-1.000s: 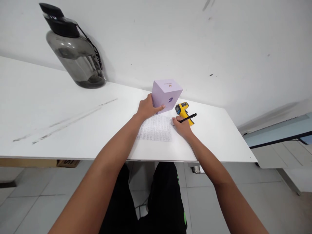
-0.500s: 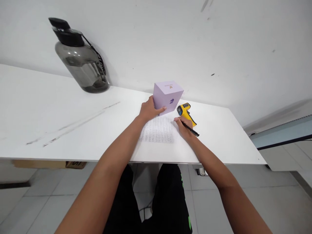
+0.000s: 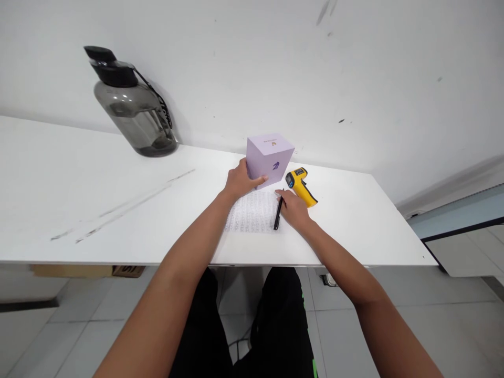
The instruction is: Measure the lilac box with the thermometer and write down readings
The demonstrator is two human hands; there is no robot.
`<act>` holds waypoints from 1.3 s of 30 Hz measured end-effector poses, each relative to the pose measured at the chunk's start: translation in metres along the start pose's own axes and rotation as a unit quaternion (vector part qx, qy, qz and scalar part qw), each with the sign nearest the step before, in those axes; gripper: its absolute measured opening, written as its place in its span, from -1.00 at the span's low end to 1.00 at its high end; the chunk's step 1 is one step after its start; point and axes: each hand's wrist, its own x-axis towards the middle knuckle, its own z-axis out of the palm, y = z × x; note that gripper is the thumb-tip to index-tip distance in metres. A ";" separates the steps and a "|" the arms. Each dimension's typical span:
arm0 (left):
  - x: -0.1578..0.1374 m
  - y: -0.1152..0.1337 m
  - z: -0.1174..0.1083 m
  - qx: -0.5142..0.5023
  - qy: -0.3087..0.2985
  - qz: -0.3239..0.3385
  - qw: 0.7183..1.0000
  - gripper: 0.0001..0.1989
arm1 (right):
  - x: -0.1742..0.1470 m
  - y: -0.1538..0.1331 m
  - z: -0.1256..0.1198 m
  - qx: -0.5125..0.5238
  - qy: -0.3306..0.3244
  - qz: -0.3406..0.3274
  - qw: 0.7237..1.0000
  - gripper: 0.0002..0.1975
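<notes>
Box (image 3: 264, 161): showing pale lilac sides, standing on the bench (image 3: 137, 231) just beyond the marked paper (image 3: 249, 212)
Markings: the front is bearing a purple emblem (image 3: 276, 166); the top, a gold mark (image 3: 274, 144) and lettering (image 3: 270, 140) too small to read
Left hand (image 3: 239, 181): reaching forward, gripping the box's side, thumb across its front
Right hand (image 3: 295, 208): resting beside the paper, pinching the black pen (image 3: 277, 216)

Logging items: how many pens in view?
1: the black pen, in the right hand, over the right edge of the sheet. Any behind the lilac box would be hidden.
</notes>
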 end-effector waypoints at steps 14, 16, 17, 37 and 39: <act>0.008 -0.007 0.006 0.001 0.017 0.004 1.000 -0.01 | 0.005 0.013 -0.021 -0.038 0.083 -0.010 0.996 -0.59; 0.008 -0.007 0.006 -0.003 0.016 0.003 1.000 -0.01 | 0.007 0.017 -0.025 -0.075 0.131 0.038 0.988 -0.63; 0.008 -0.007 0.006 -0.006 0.016 0.002 1.000 -0.01 | 0.008 0.018 -0.027 -0.094 0.139 0.069 0.983 -0.64; 0.004 -0.006 0.003 -0.074 0.010 -0.024 0.997 -0.05 | 0.008 0.025 -0.024 0.161 0.292 0.086 0.939 -0.22; 0.005 -0.008 0.004 -0.094 0.014 -0.026 0.995 -0.08 | 0.008 0.019 -0.019 0.229 0.319 0.074 0.917 -0.17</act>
